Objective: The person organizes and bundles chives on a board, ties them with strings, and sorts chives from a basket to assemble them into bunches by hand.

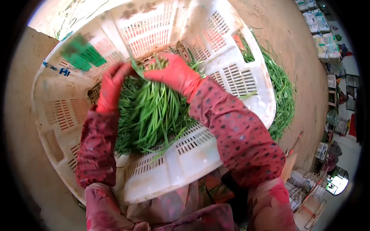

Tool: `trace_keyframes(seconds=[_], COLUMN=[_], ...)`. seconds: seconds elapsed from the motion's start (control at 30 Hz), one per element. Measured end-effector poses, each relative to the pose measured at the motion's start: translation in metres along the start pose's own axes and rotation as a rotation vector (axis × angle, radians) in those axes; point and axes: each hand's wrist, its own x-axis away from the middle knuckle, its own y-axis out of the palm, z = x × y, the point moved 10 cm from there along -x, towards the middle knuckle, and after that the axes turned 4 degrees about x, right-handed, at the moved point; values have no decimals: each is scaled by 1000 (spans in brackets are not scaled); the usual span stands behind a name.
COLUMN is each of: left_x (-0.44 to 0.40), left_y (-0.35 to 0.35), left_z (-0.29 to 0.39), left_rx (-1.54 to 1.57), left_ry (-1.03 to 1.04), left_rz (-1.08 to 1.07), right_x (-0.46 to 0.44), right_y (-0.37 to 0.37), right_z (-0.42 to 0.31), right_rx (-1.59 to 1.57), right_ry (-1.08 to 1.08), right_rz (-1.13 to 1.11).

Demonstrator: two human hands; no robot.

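Both my hands wear red rubber gloves and are inside a large white slatted plastic crate (200, 154). My right hand (175, 73) is closed around a bunch of long, narrow-leaved greens (160, 104). The pale stem ends stick up above its fingers, and the leaves hang down toward me. At the left of the bunch, my left hand (113, 81) has its fingers bent in against a green leaf (135, 68) near the stem end. Its fingertips are dark and slightly blurred. More greens (129, 133) lie in the crate under the bunch.
Outside the crate on the right, a long heap of similar greens (281, 92) lies on the brown floor (308, 96). Stacked white packages (322, 42) stand farther right, with assorted clutter along that side. Green tape or paint (83, 54) marks the crate's far left wall.
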Motion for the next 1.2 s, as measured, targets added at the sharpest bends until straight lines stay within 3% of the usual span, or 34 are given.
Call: trace_keyframes(seconds=[0.03,0.07,0.13,0.17,0.2,0.27,0.33,0.4,0.47,0.5,0.53,0.57,0.6,0.63,0.67,0.7,0.77,0.83,0.97,1.0,1.07,1.13,1.17,1.2], left_x=[-10,-16,-30,26,53,74,78,66,26,-2,-16,-25,22,60,90,125,205,260,326,332,337,340,341,344], left_y=[-4,12,43,71,91,118,136,137,105,65,18,-14,1,18,33,65,125,148,178,175,187,179,194,199], left_z=[21,27,-18,-62,-78,-98,-118,-123,-113,-100,-69,-31,42,96,126,135,120,74,44,24,13,-19,-17,-9], left_rx=[-128,16,195,676,698,330,-218,-606,-878,-1015,-1155,-927,-349,-215,-119,9,174,583,1158,1209,1248,897,1099,1100], left_ry=[191,206,-8,-625,-782,-717,-470,-260,-92,-30,-148,34,-72,-94,-58,-169,-458,-529,-548,-583,-641,-753,-748,-749], left_rz=[25,-28,-166,-109,-170,-478,-781,-887,-712,-470,-137,27,182,251,211,52,-232,-266,-300,-188,-313,-188,-310,-327], right_x=[0,10,34,44,51,66,88,115,145,162,176,188,206,223,239,256,289,335,407,412,419,419,425,435], right_y=[-5,-11,-25,-38,-60,-111,-163,-210,-231,-229,-220,-209,-196,-184,-168,-151,-84,-18,47,58,77,90,90,86], right_z=[-17,-31,-63,-74,-86,-105,-137,-171,-210,-231,-243,-246,-244,-243,-244,-244,-243,-226,-187,-177,-167,-147,-155,-170], right_rx=[-87,-91,-226,-232,-211,-179,-146,-185,10,251,440,494,369,249,247,247,601,851,803,840,954,1122,1225,1238], right_ry=[-91,-84,-83,-75,-93,-157,-215,-337,-532,-681,-805,-892,-974,-1054,-1014,-975,-1020,-1014,-1116,-1098,-1052,-957,-934,-925], right_rz=[-24,-19,-75,-70,-12,141,245,451,549,579,583,566,517,462,440,420,258,158,-24,-90,-271,-316,-308,-303])
